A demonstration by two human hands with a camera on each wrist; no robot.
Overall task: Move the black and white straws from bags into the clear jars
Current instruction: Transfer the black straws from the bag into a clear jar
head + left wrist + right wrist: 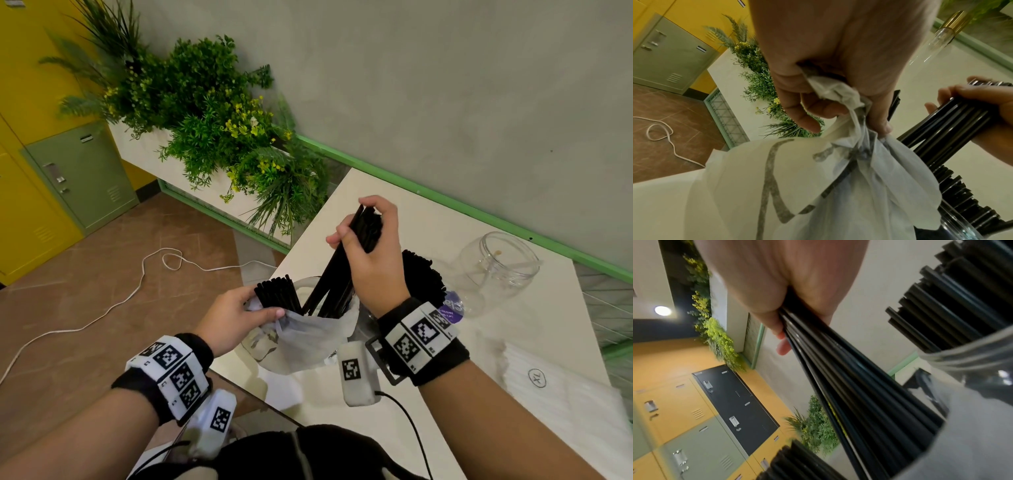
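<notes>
My left hand (239,313) (818,105) grips the bunched rim of a thin white bag (308,339) (797,178) at the table's left edge. My right hand (370,246) (781,305) grips a bundle of black straws (337,270) (953,123) (849,378) near their top, their lower ends still inside the bag. More black straws (277,293) stick out of the bag beside my left thumb. A clear jar full of black straws (423,274) (966,344) stands behind my right wrist. An empty clear jar (496,267) sits further right.
The cream table (428,219) meets a grey wall with a green rail at the back. A white packet marked XL (548,383) lies at the front right. A planter of green plants (222,137) stands beyond the table's left edge, with a white cable (137,284) on the floor.
</notes>
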